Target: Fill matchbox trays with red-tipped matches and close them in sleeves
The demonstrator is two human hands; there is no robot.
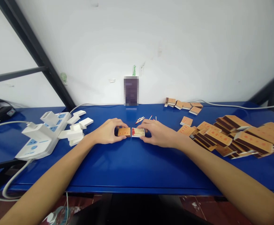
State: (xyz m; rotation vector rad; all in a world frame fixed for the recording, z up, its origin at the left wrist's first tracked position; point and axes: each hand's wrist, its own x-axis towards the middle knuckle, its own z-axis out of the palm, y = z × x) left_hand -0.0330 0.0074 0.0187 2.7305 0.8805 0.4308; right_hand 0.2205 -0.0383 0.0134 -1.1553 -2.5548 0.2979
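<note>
Now, in the head view, the left hand (107, 131) pinches one matchbox cover (124, 132) between thumb and fingers. Just right of that cover, the right hand (159, 133) pinches one tray of matches (138, 132), both forearms (64, 168) slanting inward. Beyond the cover, rightward, lie several loose matches (140, 119) and, farther, five small boxes (186, 106).

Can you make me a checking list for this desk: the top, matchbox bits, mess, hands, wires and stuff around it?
Surface: blue table
Matchbox parts: orange sleeve, end to end with white tray holding matches
Clutter: loose matches behind; white boxes at left; orange boxes heaped at right
Grips: left hand holds the sleeve; right hand holds the tray
Cables: white cables by the power strip and along the back
Surroundings: white wall, black frame
</note>
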